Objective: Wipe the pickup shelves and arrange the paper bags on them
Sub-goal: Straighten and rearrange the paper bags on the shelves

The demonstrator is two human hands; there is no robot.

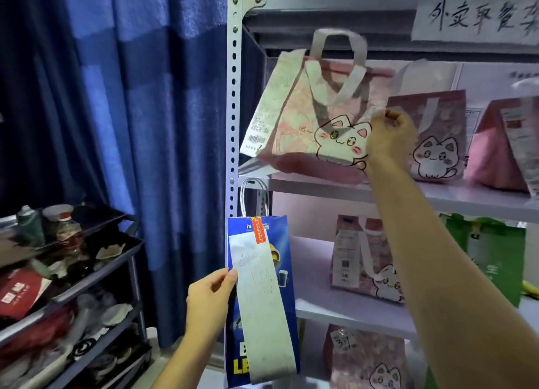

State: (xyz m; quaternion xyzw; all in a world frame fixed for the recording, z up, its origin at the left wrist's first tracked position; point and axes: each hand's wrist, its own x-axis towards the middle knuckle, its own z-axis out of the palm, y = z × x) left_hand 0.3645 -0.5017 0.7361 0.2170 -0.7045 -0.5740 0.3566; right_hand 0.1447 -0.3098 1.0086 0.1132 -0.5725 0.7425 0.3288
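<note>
1. Head view, nearest: the left hand [208,301] pinches the edge of a blue paper bag [259,324], thumb on the front face beside a long white receipt [262,310] that hangs down the panel. The bag is held in the air, in front of the shelf upright [233,96], its white cord handles [253,196] standing above the grip.
2. Middle distance: the right hand [388,134], fingers curled tight, grips the right edge of a pink cat-print bag [315,120]. The bag extends left of this grip and is tilted, its base just above or barely touching the upper shelf [437,196]; blur hides which.
3. Just right of the right grip stands a second cat-print bag [434,143], upright on the same shelf and almost touching the knuckles. Further right is a pink folded bag [493,155].
4. Below the right forearm, the middle shelf carries another cat bag [367,260] and a green bag [493,254]; a lower one [367,359] sits beneath.
5. Risk, judged: the tilted bag is held by one edge only, so it may tip or spill if released before its base lies flat; the hand may also nudge the neighbouring bag.
6. Risk, judged: the blue bag, pinched by one edge, may slip or swing against the upright.
7. Farthest: a handwritten sign [478,18] on the top rail.
</note>
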